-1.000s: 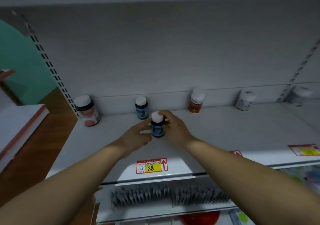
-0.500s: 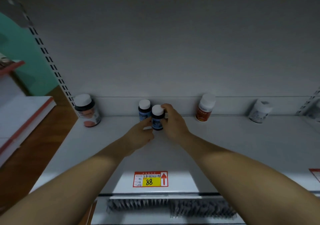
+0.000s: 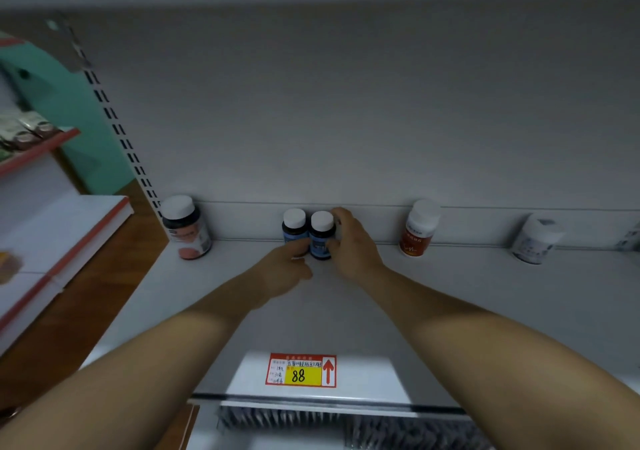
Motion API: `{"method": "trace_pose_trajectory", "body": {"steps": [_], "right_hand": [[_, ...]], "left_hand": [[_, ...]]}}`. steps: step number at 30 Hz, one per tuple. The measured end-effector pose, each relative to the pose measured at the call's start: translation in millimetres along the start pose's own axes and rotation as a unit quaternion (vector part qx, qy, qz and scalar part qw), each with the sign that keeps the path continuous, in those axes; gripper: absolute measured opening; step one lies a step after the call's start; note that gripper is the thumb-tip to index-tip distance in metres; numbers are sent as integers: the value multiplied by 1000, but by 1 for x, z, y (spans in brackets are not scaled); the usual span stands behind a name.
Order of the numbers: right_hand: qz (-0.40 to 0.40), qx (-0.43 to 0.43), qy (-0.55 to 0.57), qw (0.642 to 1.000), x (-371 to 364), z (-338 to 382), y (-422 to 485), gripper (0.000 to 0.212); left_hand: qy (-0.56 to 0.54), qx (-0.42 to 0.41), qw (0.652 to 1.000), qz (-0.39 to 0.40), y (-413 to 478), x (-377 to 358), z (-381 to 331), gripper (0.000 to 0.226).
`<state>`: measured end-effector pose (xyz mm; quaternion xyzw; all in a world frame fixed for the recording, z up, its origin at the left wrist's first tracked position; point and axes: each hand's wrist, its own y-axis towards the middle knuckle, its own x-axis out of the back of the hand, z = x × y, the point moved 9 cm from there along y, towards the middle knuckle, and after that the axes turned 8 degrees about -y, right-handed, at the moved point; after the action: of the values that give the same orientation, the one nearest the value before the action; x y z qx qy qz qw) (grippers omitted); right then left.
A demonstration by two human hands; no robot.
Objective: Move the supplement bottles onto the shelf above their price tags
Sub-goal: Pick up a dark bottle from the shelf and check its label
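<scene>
Two blue bottles (image 3: 294,228) touching; right hand (image 3: 350,246) grips one.

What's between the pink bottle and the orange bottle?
Head view: the left blue bottle and right blue bottle stand together there; the right hand grips the right one, the left hand lies at their base.

White shelf (image 3: 450,297), supplement bottles (image 3: 417,233) along its back.
</scene>
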<state>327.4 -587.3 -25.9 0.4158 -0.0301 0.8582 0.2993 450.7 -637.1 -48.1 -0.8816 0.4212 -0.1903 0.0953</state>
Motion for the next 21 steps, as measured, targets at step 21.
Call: {"method": "trace_pose_trajectory", "body": {"steps": [21], "right_hand": [[-55, -187, -283, 939, 314, -40, -252, 66]], "left_hand": [[165, -277, 925, 200, -151, -228, -192, 67]]}}
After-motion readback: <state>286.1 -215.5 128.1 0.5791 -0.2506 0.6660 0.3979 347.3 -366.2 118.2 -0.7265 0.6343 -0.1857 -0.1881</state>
